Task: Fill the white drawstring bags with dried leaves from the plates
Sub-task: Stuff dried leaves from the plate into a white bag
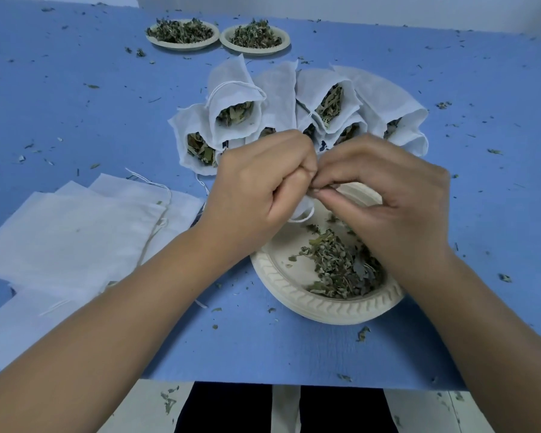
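My left hand (256,185) grips a small white drawstring bag (303,210) above the near plate (310,303); only the bag's rim and a loop of cord show under my fingers. My right hand (378,198) pinches dried leaves at the bag's mouth, fingertips meeting my left hand. A thin pile of dried leaves (338,267) lies in the near plate. Several filled bags (231,101) with leaves showing lie fanned out just beyond my hands.
A stack of flat bags without leaves (75,232) lies at the left on the blue table (75,104). Two plates heaped with leaves (181,32) (255,39) stand at the far edge. Leaf crumbs are scattered everywhere. The table's near edge runs below my forearms.
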`<state>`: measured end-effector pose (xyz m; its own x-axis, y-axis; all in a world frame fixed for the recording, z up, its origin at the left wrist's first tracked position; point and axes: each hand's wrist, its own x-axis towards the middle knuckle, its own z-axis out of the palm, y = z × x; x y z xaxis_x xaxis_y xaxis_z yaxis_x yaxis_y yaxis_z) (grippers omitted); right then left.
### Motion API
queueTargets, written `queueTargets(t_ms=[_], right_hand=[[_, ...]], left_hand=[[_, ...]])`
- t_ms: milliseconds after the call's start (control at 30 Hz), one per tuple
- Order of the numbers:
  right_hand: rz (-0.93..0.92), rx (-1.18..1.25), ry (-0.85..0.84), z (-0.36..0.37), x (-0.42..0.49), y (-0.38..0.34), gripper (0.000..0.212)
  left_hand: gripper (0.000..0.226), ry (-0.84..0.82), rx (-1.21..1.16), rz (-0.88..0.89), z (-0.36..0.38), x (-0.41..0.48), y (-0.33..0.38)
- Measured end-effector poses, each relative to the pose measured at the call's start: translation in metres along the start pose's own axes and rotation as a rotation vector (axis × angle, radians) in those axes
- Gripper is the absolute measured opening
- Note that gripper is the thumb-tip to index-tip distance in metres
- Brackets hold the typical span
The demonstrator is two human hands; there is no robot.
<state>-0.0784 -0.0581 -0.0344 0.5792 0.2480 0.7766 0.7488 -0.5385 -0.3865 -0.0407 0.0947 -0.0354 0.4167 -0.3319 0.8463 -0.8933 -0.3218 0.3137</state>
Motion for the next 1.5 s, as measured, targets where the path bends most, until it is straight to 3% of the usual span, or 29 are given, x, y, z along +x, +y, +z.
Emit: queueTargets(t_ms=[100, 200, 300, 333, 400, 467, 533, 633, 733, 833, 900, 1033, 1200, 1367, 1500], right_hand=[[-0.076, -0.154, -0.100, 0.008, 0.001, 0.002, 0.011], [0.012, -0.126, -0.197, -0.002, 0.004, 0.006, 0.006], [0.184, 0.159, -0.170, -0.025, 0.007, 0.011, 0.015], [0.258, 0.303, -0.197, -0.034, 0.006, 0.013, 0.031], [0.440, 0.482, -0.389, -0.046, 0.007, 0.012, 0.058], [0.586, 0.418, -0.706, -0.041, 0.005, 0.012, 0.055], [0.577, 0.307, -0.831, -0.033, 0.003, 0.013, 0.038], [0.524, 0.325, -0.722, -0.030, 0.005, 0.013, 0.019], [0.429, 0.249, -0.686, -0.037, 0.008, 0.015, 0.030], [0.416, 0.136, -0.825, -0.030, 0.007, 0.012, 0.049], [0.447, 0.101, -0.874, -0.020, 0.004, 0.008, 0.042], [0.354, 0.062, -0.799, -0.013, 0.002, 0.007, 0.017], [0.324, 0.223, -0.583, -0.031, 0.005, 0.012, 0.009], [0.276, 0.553, -0.243, -0.039, 0.005, 0.015, 0.007], [0.262, 0.553, 0.037, -0.026, 0.004, 0.012, 0.015]], left_hand=[[0.027, -0.013, -0.013, -0.007, 0.000, 0.000, 0.000], [0.027, 0.028, 0.015, -0.033, -0.001, 0.001, -0.001], [0.028, 0.097, 0.023, -0.111, -0.004, 0.002, -0.005], [0.028, 0.110, 0.018, -0.130, -0.004, 0.002, -0.006], [0.028, 0.118, 0.013, -0.144, -0.003, 0.001, -0.005], [0.029, 0.115, 0.005, -0.136, -0.002, 0.001, -0.003], [0.029, 0.113, -0.006, -0.128, -0.002, 0.001, -0.004], [0.028, 0.117, -0.009, -0.134, -0.004, 0.001, -0.006], [0.028, 0.113, -0.006, -0.139, -0.004, 0.001, -0.005], [0.029, 0.115, -0.007, -0.129, -0.003, 0.001, -0.004], [0.029, 0.113, -0.015, -0.127, -0.003, 0.000, -0.005], [0.029, 0.112, -0.017, -0.139, -0.003, 0.001, -0.005], [0.029, 0.105, -0.011, -0.150, -0.003, 0.001, -0.004], [0.029, 0.104, -0.024, -0.162, -0.002, 0.001, -0.003], [0.029, 0.091, -0.044, -0.153, -0.002, 0.000, -0.002]])
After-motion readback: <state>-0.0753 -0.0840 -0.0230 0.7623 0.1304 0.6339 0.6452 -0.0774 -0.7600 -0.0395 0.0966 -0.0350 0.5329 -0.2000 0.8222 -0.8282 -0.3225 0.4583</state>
